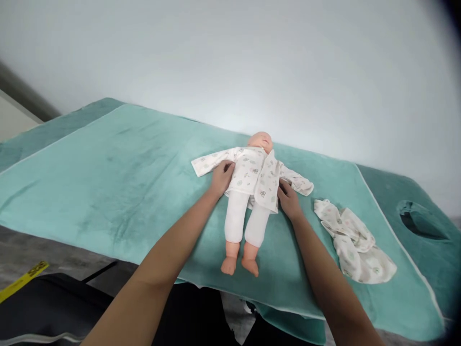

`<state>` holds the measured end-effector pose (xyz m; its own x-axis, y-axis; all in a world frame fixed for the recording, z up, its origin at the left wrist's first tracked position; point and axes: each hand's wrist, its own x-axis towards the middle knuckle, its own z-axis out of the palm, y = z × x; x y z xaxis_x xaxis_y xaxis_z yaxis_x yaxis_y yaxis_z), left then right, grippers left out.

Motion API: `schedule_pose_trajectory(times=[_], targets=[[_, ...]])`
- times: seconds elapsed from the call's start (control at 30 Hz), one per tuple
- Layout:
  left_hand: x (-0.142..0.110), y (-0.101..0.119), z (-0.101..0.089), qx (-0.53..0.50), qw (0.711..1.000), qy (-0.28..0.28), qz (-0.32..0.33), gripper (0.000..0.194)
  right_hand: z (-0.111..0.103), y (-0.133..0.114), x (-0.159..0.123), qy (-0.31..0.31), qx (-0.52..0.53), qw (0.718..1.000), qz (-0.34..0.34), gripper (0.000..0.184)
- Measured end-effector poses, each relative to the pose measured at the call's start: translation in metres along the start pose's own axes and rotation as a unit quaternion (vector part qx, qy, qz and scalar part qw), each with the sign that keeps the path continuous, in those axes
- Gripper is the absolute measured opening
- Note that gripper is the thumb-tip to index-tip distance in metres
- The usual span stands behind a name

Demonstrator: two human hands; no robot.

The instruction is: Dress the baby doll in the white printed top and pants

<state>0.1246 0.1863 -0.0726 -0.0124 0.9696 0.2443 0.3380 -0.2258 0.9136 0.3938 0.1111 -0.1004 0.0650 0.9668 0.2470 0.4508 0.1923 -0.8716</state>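
Observation:
A baby doll (236, 216) lies on its back, head toward the wall, wearing white leggings with bare feet. Its white patterned baby shirt (248, 166) has both sleeves spread outward, and the front panels overlap unevenly at the middle. My left hand (221, 179) is closed at the shirt's side on the left, just under the sleeve, thumb and forefinger at the cloth. On the opposite side my right hand (288, 198) is closed at the shirt's edge below the other sleeve. Some fingertips of both hands are hidden by the cloth.
A crumpled patterned cloth (355, 240) lies to the right of the doll. The green sheet (90, 178) covers a padded table with a face hole (425, 223) at its right end. A pale wall (230, 62) stands behind. A black bag-like object (54, 302) is at lower left.

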Motion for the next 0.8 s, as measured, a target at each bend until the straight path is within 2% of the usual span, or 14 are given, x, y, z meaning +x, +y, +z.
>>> schedule_pose_trajectory(times=[0.1, 0.2, 0.27, 0.33, 0.47, 0.57, 0.7, 0.8], targets=[[-0.006, -0.009, -0.025, 0.093, 0.992, 0.066, 0.047, 0.024, -0.022, 0.016, -0.003, -0.005, 0.008, 1.0, 0.021, 0.042], [-0.01, -0.03, -0.059, 0.219, 0.967, 0.114, 0.059, 0.04, -0.053, 0.031, -0.012, 0.078, -0.032, 0.995, 0.046, 0.044], [-0.011, -0.044, -0.078, 0.284, 0.952, 0.105, 0.04, 0.048, -0.069, 0.037, -0.019, 0.136, -0.09, 0.985, 0.055, 0.043], [-0.012, -0.053, -0.087, 0.331, 0.94, 0.086, 0.022, 0.048, -0.077, 0.041, -0.022, 0.167, -0.158, 0.972, 0.05, 0.041], [-0.009, -0.057, -0.083, 0.39, 0.915, 0.099, 0.005, 0.033, -0.076, 0.053, -0.011, 0.204, -0.263, 0.943, 0.016, 0.042], [-0.003, -0.059, -0.078, 0.396, 0.911, 0.118, -0.011, 0.026, -0.076, 0.07, 0.004, 0.269, -0.281, 0.92, 0.043, 0.039], [0.006, -0.068, -0.076, 0.403, 0.907, 0.122, -0.026, 0.023, -0.08, 0.083, 0.016, 0.284, -0.261, 0.919, 0.078, 0.033], [0.008, -0.07, -0.074, 0.424, 0.898, 0.116, -0.026, 0.025, -0.081, 0.077, 0.02, 0.299, -0.242, 0.919, 0.091, 0.032]])
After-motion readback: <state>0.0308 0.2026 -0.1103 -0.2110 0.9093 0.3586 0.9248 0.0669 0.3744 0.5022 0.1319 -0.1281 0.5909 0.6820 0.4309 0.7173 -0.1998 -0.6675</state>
